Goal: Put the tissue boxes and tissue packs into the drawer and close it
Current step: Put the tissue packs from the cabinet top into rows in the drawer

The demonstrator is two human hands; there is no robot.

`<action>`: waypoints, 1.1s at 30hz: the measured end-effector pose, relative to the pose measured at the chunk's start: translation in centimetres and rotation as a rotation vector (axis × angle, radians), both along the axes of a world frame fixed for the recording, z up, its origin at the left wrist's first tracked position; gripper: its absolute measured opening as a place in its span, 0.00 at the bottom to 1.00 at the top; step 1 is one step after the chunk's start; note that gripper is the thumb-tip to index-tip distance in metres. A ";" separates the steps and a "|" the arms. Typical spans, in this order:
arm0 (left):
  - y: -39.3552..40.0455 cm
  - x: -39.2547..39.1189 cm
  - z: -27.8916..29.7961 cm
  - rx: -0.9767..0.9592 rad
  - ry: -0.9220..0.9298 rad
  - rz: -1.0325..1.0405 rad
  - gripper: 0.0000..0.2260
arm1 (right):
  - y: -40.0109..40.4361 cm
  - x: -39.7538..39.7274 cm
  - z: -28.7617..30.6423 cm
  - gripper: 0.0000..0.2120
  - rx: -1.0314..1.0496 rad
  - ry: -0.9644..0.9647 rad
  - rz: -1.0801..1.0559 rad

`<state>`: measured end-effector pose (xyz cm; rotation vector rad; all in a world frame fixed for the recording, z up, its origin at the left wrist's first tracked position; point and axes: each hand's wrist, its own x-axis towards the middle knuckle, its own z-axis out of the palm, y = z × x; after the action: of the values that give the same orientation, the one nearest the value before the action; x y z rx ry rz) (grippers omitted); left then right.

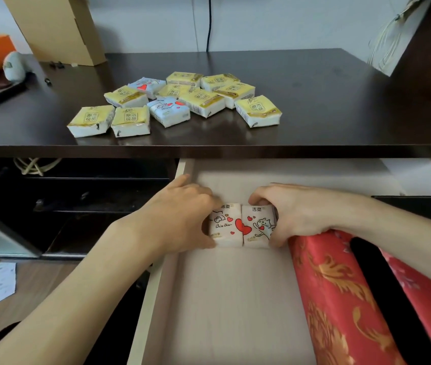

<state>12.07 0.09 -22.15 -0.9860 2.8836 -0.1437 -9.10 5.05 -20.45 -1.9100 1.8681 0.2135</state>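
- The drawer (172, 299) stands pulled out below the dark bench (314, 101), its pale floor mostly bare.
- Two white tissue packs with red hearts (242, 225) sit side by side and touching on the drawer floor, towards its back half.
- The left hand (182, 214) is curled around the left pack, fingers over its far edge and thumb at its near corner, gripping it.
- The right hand (290, 212) is curled around the right pack in the same way, fingers bent over the top edge and thumb low at the near side.
- Red boxes with gold leaf patterns (335, 299) lie along the right side of the drawer, just beside the right pack, under the right forearm.
- On the bench a loose cluster of yellow tissue packs (203, 101) lies near the front edge, some overlapping.
- Two pale blue heart-printed packs (169, 109) sit in among them.
- A cardboard box (59, 27) leans at the back left of the bench.
- A black cable (209, 22) hangs down the wall behind.
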 end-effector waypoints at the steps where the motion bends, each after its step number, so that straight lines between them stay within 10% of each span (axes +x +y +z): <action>1: 0.0 -0.1 0.0 0.000 -0.001 0.002 0.23 | 0.0 0.0 0.0 0.42 -0.006 -0.008 -0.001; 11: 0.4 -0.1 0.1 0.013 0.107 0.006 0.31 | 0.3 -0.7 -0.6 0.48 -0.078 -0.119 0.001; 20: -2.0 -0.5 5.2 -0.074 0.692 0.070 0.17 | 0.1 -2.0 1.9 0.18 -0.934 -0.332 0.087; 25: -6.1 -5.0 6.7 -0.049 0.572 0.245 0.31 | -4.9 -3.7 3.3 0.22 -0.967 -0.268 -0.044; 33: -5.4 -5.8 5.8 -0.263 0.460 0.260 0.20 | -6.1 -4.4 2.0 0.21 -0.872 -0.170 0.020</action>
<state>6.24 -5.30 -16.38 -1.6232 3.1494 -0.3220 -13.46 -1.01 -18.40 -2.3588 1.9872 -0.8685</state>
